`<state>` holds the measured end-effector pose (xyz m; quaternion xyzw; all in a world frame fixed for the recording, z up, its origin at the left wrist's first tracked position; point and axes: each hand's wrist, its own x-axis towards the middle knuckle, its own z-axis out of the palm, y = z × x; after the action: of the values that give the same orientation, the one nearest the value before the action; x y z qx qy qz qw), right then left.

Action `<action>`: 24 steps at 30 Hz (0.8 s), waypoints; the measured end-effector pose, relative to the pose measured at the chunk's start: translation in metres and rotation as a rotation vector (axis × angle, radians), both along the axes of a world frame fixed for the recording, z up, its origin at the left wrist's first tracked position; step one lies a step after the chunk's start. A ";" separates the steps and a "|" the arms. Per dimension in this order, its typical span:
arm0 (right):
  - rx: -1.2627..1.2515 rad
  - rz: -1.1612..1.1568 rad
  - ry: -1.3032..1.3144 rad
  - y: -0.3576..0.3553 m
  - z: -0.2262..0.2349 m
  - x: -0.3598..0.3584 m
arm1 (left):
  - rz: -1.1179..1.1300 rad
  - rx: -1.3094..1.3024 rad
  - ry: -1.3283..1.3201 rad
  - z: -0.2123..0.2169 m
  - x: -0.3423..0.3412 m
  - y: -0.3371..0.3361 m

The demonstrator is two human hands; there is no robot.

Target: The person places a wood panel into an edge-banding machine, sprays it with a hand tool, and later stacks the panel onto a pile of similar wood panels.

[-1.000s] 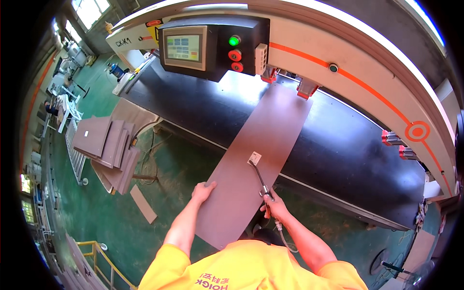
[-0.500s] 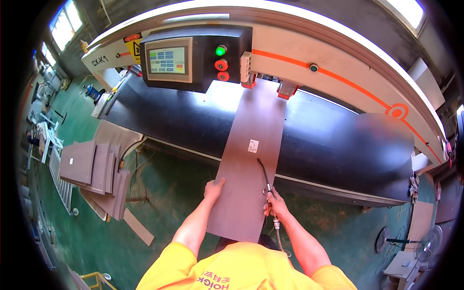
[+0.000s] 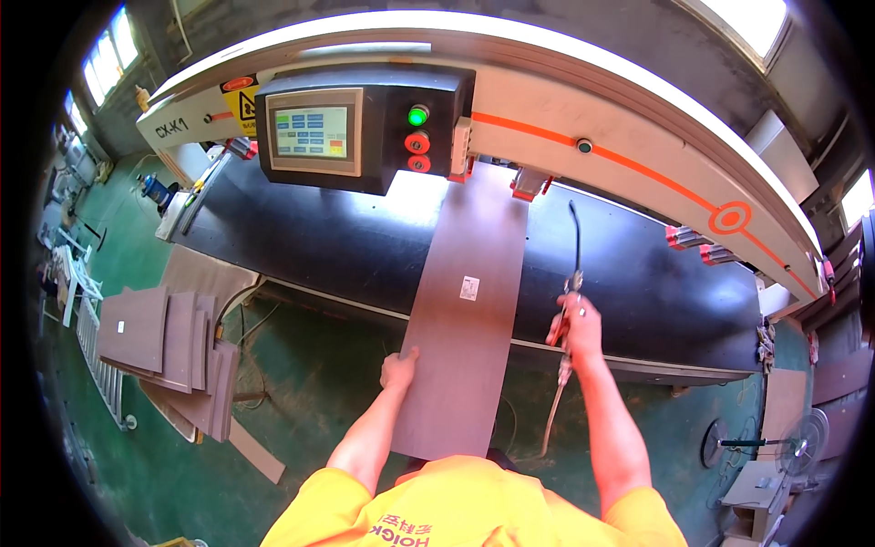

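A long brown board (image 3: 460, 365) lies across the black machine table (image 3: 629, 273), its far end under the machine's beam and its near end close to my body. A small white label (image 3: 468, 288) is stuck on its top. My left hand (image 3: 398, 368) grips the board's left edge, thumb on top; its other fingers are partly hidden. To the right of the board, above the table's front edge, my right hand (image 3: 580, 326) is closed round an air blow gun (image 3: 575, 273). The gun's thin dark nozzle points away from me, and a hose (image 3: 552, 419) hangs below it.
The machine's beam (image 3: 638, 164) spans the far side, with a control panel (image 3: 365, 128) and red-tipped clamps (image 3: 529, 185). Several brown boards (image 3: 164, 342) are stacked at the left. A standing fan (image 3: 802, 447) is on the right.
My right hand has swung the air blow gun off the board to the right and farther out over the table. My left hand keeps its place on the board's edge. The view has shifted slightly.
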<state>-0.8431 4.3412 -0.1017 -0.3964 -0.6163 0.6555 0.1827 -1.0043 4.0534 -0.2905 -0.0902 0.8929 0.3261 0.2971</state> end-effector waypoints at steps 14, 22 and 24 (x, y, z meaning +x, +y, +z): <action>0.079 -0.003 0.007 0.030 0.076 -0.042 | -0.024 -0.015 0.007 -0.006 -0.002 -0.002; 0.059 0.181 -0.481 -0.005 -0.011 0.098 | -0.080 0.012 -0.015 -0.008 0.000 0.004; 0.019 0.308 -0.623 -0.033 -0.018 0.131 | -0.109 0.099 0.014 -0.020 -0.009 -0.003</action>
<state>-0.7123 4.3087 -0.1197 -0.4781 -0.7011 0.5171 -0.1115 -1.0136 4.0508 -0.3109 -0.0242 0.8815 0.3536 0.3121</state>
